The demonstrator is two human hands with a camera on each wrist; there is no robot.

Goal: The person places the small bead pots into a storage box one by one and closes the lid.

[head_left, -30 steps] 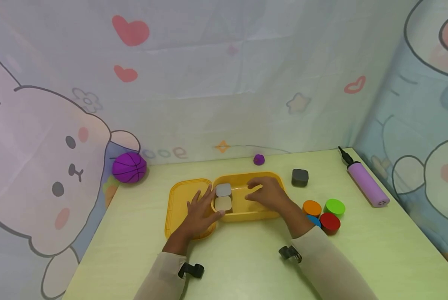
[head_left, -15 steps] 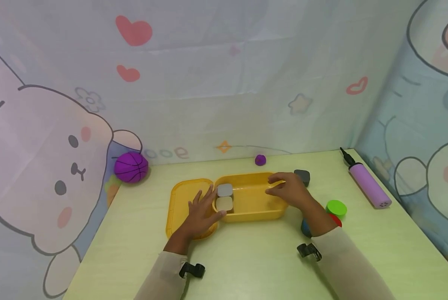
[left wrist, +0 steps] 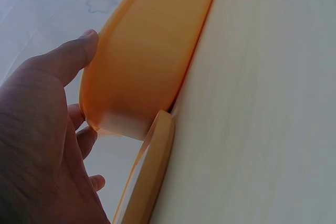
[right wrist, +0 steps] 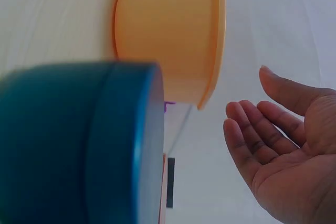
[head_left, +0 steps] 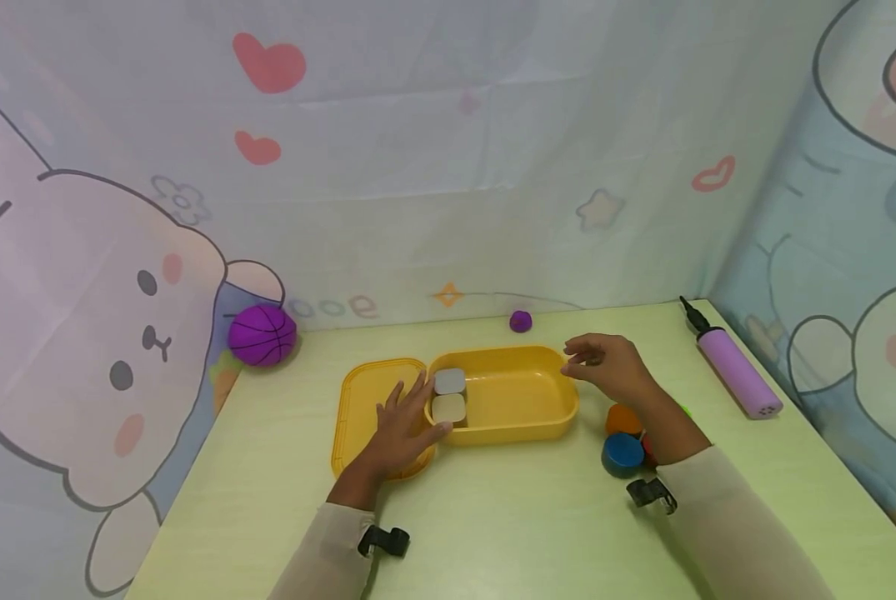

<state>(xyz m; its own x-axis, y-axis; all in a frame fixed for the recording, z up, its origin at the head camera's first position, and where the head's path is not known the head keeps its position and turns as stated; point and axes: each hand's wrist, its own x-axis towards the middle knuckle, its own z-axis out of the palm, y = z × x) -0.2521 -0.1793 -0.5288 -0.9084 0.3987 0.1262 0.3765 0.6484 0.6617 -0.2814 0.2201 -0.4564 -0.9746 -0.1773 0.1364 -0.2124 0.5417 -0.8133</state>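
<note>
A yellow plastic box (head_left: 511,434) stands open in the middle of the table. Side by side at its left end lie a grey rounded block (head_left: 450,381) and a cream one (head_left: 449,408). My left hand (head_left: 397,435) rests with spread fingers at that end, its thumb on the rim in the left wrist view, above the yellow lid (head_left: 357,412). Just off the box's right end hovers my right hand (head_left: 614,371), fingers loosely bent and holding nothing. It hides most of the dark grey block (right wrist: 170,182), which shows as a sliver in the right wrist view.
Right of the box sit round containers: blue (head_left: 623,455), orange (head_left: 623,418), and red and green ones partly behind my forearm. A lilac hand pump (head_left: 738,371) lies far right. A purple basketball (head_left: 262,335) and a small purple object (head_left: 520,322) are along the back.
My right hand has moved out of the box to the right, past its right end, and now covers the dark grey block. My left hand has stayed put at the box's left end.
</note>
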